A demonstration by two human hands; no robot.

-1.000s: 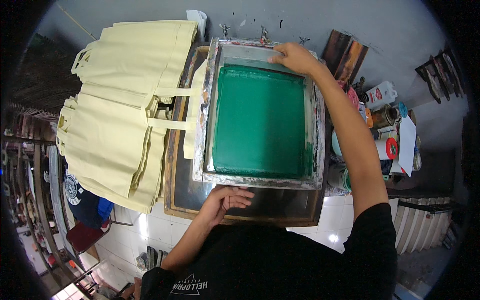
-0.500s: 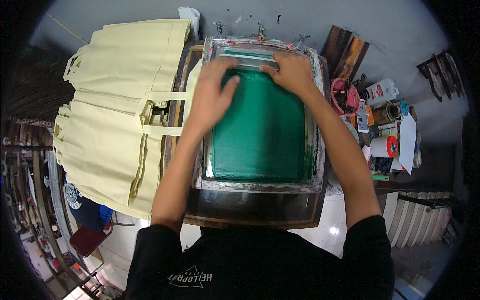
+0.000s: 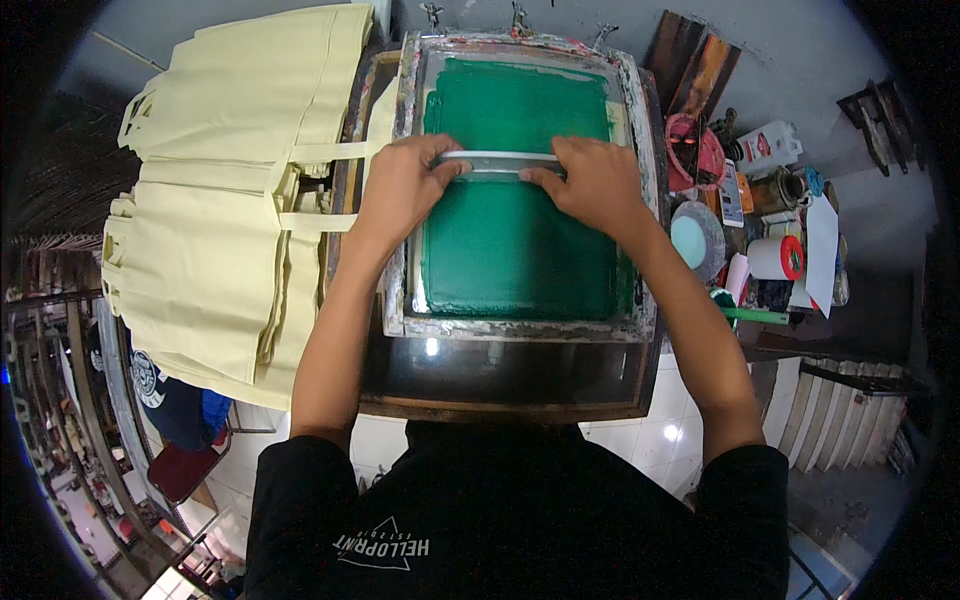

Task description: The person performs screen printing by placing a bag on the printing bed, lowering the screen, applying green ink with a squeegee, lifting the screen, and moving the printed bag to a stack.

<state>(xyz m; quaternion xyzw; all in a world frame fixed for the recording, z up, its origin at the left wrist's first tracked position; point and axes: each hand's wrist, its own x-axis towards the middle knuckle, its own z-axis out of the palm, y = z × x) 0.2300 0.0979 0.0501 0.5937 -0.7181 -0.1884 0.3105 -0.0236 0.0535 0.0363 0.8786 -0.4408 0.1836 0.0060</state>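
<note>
A screen-printing frame (image 3: 500, 330) lies in front of me, its mesh (image 3: 520, 250) covered with green ink. Across the upper part of the mesh sits a squeegee (image 3: 500, 165) with a pale, straight bar. My left hand (image 3: 408, 182) is closed on its left end, thumb on the near side and fingers over the far side. The right end is gripped the same way by my right hand (image 3: 602, 182). Green ink shows both beyond and nearer than the squeegee. The blade's lower edge is hidden.
Pale yellow cloth bags (image 3: 220, 210) are piled on the left, their straps reaching the dark printing board (image 3: 500, 375). Metal clamps (image 3: 520, 18) stand behind the frame. On the right are a pink bowl (image 3: 708, 160), a white bottle (image 3: 768, 147), a phone (image 3: 731, 195) and a round tub (image 3: 688, 240).
The squeegee has come toward me from the far end of the mesh, with both hands. My left hand, blurred before, now grips it clearly. The whole view has shifted slightly.
</note>
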